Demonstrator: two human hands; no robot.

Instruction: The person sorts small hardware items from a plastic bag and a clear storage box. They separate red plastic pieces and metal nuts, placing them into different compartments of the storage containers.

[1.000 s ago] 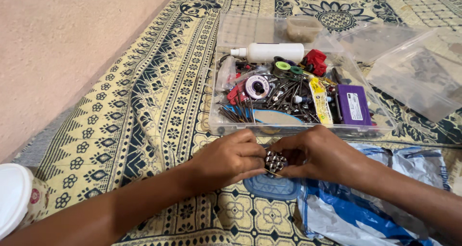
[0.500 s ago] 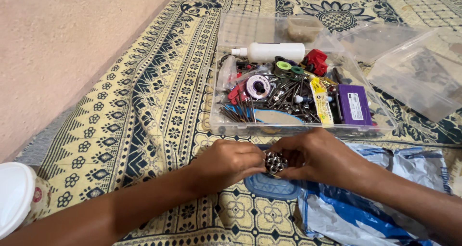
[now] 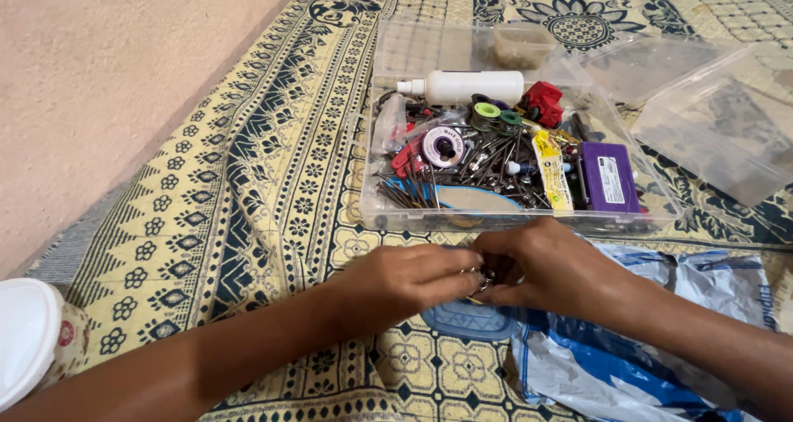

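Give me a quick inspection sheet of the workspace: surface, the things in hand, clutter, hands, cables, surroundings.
Surface: patterned yellow and dark blue cloth spread on the floor.
Things in hand: small dark metal piece pinched between both hands, mostly hidden by the fingers.
Clutter: clear plastic box packed with small tools, a white bottle, a purple case and a red part; clear lids to its right; blue and white plastic bag under the right forearm; white-lidded cup at lower left.
Hands: left hand and right hand meet fingertip to fingertip on the piece.
Cables: nothing seen for certain.
Surroundings: plain beige wall on the left.
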